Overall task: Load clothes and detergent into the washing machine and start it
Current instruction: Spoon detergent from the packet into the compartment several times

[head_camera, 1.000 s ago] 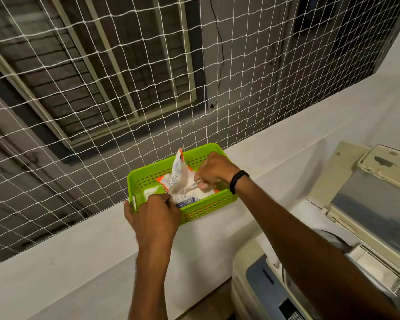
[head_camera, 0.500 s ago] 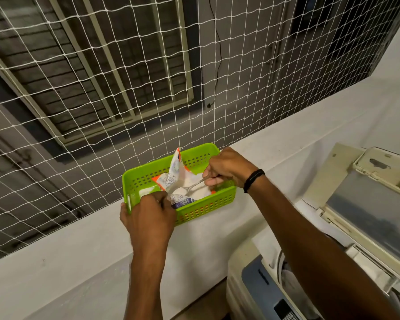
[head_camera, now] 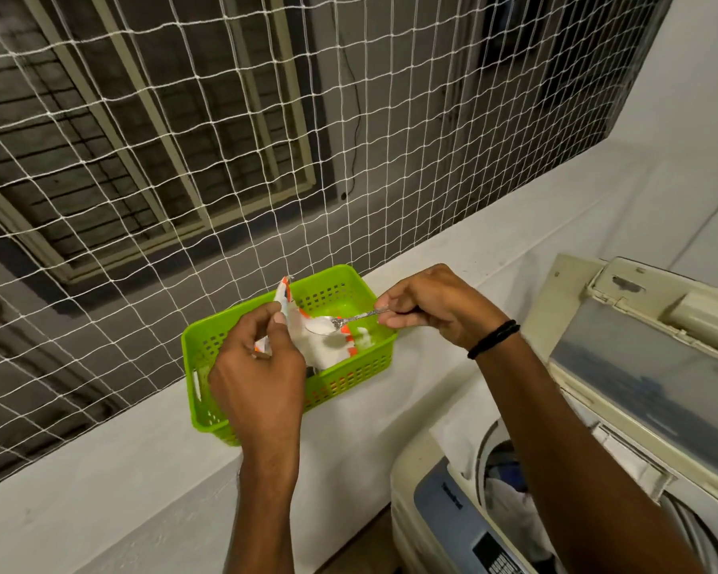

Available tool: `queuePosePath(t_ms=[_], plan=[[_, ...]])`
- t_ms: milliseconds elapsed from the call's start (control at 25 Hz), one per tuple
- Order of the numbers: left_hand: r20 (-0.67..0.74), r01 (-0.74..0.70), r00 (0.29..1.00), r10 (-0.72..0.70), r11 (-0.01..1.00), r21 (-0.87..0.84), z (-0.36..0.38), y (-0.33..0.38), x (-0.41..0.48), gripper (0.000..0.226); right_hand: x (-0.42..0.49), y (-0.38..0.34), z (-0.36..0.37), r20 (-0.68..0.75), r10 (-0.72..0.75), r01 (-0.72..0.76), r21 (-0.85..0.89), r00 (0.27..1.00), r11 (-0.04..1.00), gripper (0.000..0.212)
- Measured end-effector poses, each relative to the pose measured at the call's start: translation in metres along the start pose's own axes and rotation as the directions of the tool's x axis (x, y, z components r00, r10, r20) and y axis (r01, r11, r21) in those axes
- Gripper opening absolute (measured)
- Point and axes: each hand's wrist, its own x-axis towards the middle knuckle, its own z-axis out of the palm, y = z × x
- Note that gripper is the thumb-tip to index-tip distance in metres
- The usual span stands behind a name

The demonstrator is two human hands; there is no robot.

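Observation:
A green plastic basket [head_camera: 349,377] sits on the white ledge and holds an opened white and orange detergent packet [head_camera: 322,350]. My left hand [head_camera: 262,366] pinches the packet's torn edge. A metal spoon [head_camera: 340,323] heaped with white powder hovers above the packet, its handle gripped by my right hand [head_camera: 432,306]. At the lower right stands the top-loading washing machine [head_camera: 444,503] with its lid [head_camera: 647,362] raised. Clothes [head_camera: 508,495] show inside the drum, partly hidden by my right forearm.
A white rope net [head_camera: 266,138] spans the opening just behind the ledge [head_camera: 100,470], close to the basket's far side. The machine's control panel [head_camera: 486,551] faces me at the bottom. A white wall [head_camera: 680,130] rises at the right.
My right hand has lifted the spoon out of the packet, now loaded with powder, and moved right. My left hand has shifted up along the packet's edge.

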Motion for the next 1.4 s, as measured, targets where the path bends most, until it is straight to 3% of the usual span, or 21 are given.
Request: queuePosePath(t_ms=[200, 440, 640, 720, 840, 920, 1120, 1240, 1400], plan=[[0.084, -0.093, 0.991, 0.105, 0.987, -0.130, 0.036, 0.010, -0.016, 0.015, -0.029, 0.017, -0.044, -0.074, -0.015, 0.021, 0.090, 0.997, 0.996, 0.024], [0.285, -0.179, 0.921, 0.265, 0.939, -0.295, 0.100, 0.026, -0.064, 0.016, -0.075, 0.058, -0.119, -0.358, 0.060, 0.025, 0.227, 0.932, 0.974, 0.018], [0.518, -0.285, 0.748, 0.415, 0.906, -0.314, 0.167, 0.037, -0.125, 0.015, -0.111, 0.120, -0.187, -0.505, 0.211, -0.045, 0.321, 0.837, 0.946, 0.026], [0.650, -0.299, 0.635, 0.417, 0.909, -0.291, 0.195, 0.036, -0.154, 0.015, -0.121, 0.157, -0.214, -0.640, 0.256, 0.027, 0.397, 0.725, 0.917, 0.023], [0.827, -0.259, 0.468, 0.313, 0.943, -0.210, 0.239, 0.023, -0.198, 0.017, -0.131, 0.213, -0.249, -0.798, 0.321, 0.105, 0.428, 0.509, 0.898, 0.019], [0.906, -0.227, 0.370, 0.204, 0.966, -0.125, 0.267, 0.007, -0.225, 0.019, -0.131, 0.246, -0.268, -0.831, 0.360, 0.065, 0.424, 0.423, 0.903, 0.022], [0.984, 0.027, 0.048, -0.172, 0.985, 0.171, 0.323, -0.049, -0.279, 0.018, -0.117, 0.317, -0.291, -0.885, 0.391, -0.231, 0.337, 0.254, 0.913, 0.018], [0.903, 0.205, -0.157, -0.399, 0.882, 0.425, 0.351, -0.095, -0.304, 0.008, -0.105, 0.328, -0.280, -0.923, 0.281, -0.332, 0.186, 0.262, 0.925, 0.020], [0.798, 0.476, -0.178, -0.575, 0.660, 0.582, 0.348, -0.094, -0.318, 0.014, -0.090, 0.345, -0.262, -0.916, 0.035, -0.438, -0.157, 0.400, 0.885, 0.045]])
